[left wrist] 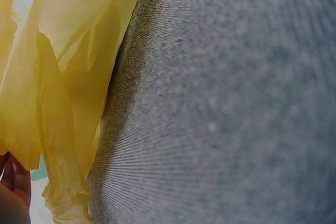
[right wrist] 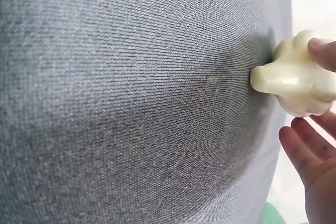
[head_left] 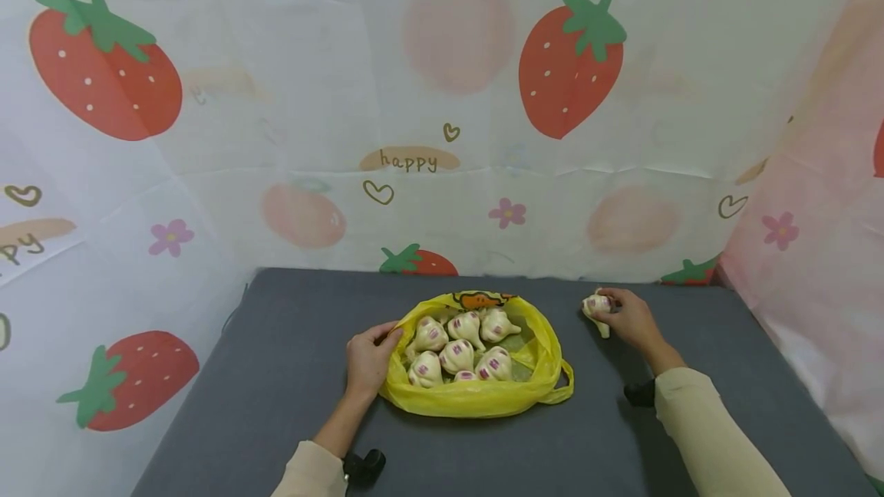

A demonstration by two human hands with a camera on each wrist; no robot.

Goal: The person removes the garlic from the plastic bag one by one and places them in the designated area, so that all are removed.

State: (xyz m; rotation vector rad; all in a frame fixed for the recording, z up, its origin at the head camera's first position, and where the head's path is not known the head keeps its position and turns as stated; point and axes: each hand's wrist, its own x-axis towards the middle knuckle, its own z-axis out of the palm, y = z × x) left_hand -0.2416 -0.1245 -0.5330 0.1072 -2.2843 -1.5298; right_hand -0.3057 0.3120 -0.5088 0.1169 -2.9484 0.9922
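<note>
A yellow plastic bag [head_left: 456, 401] lies with its mouth wide on the dark table, several garlic bulbs [head_left: 457, 357] inside it. At the bag's left rim, my left hand [head_left: 368, 361] pinches the plastic between thumb and fingers; the left wrist view shows the bag's side [left wrist: 89, 77] and a little of that hand [left wrist: 14, 190]. Off to the right of the bag, my right hand [head_left: 631, 320] holds one garlic bulb [head_left: 595, 307], its stem pointing toward me. In the right wrist view, thumb and fingers sit on either side of this bulb [right wrist: 299, 80], close over the cloth.
The grey cloth-covered table [head_left: 290, 374] runs back to a white curtain [head_left: 311, 98] printed with strawberries. A pinkish curtain [head_left: 815, 267] stands along the right side. The bag's handle loop [head_left: 562, 386] sticks out at its right.
</note>
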